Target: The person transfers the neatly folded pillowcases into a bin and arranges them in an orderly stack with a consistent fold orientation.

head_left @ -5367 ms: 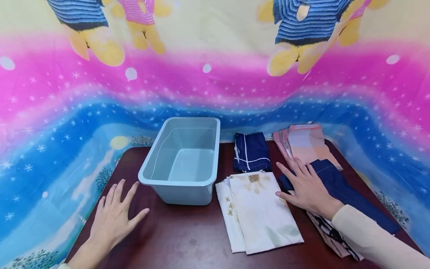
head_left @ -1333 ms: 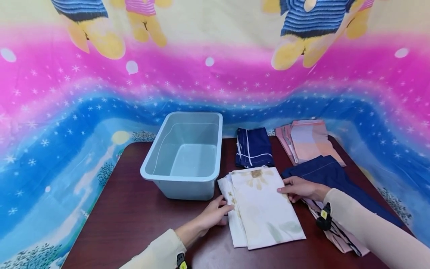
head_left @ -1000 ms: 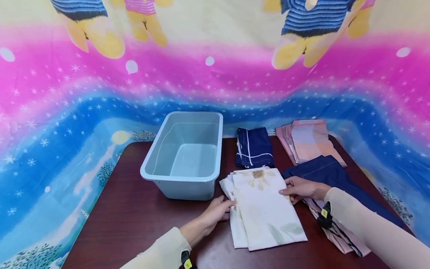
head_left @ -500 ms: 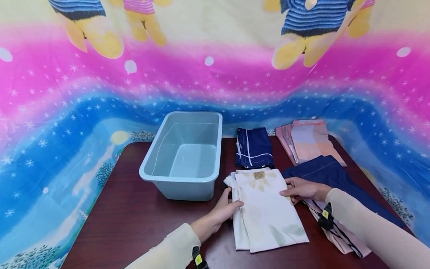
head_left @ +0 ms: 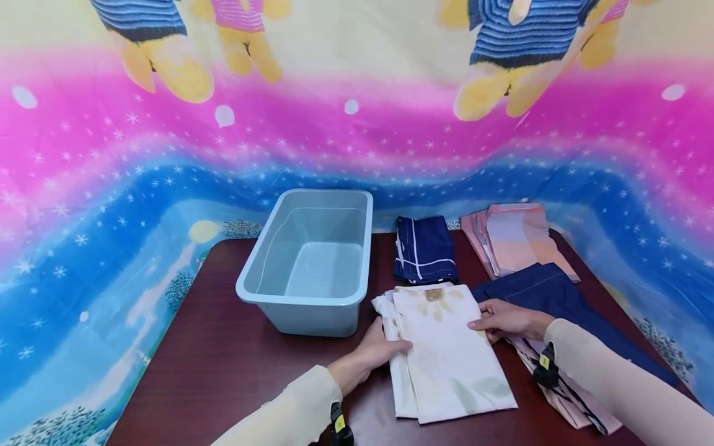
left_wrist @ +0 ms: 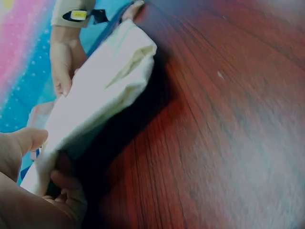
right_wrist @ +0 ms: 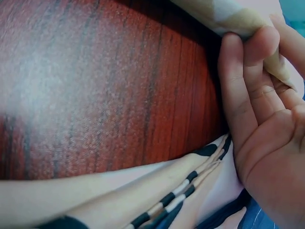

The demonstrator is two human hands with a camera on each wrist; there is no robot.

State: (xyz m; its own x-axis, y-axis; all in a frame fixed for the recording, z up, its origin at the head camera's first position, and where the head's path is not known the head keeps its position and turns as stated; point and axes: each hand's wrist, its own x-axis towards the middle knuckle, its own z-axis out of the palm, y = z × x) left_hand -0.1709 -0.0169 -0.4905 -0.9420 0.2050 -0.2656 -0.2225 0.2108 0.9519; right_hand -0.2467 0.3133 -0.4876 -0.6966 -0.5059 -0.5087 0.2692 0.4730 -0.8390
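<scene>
A folded white cloth with a brown and green flower print lies on the dark red table, right of centre. My left hand grips its left edge, thumb on top and fingers underneath; the left wrist view shows this edge of the cloth raised above the wood. On the opposite edge, my right hand pinches the cloth, its thumb above and its fingers below. The cloth's upper left corner is slightly bunched.
A pale blue-green plastic tub stands left of the cloth. Behind lie a folded navy cloth with white lines and a pink checked one. Another navy cloth, with pink striped fabric, is under my right forearm.
Both hands, earlier spread apart above the table, have come to the white cloth's sides and taken hold. The left hand has since moved right, pushing the left edge inward and lifting it.
</scene>
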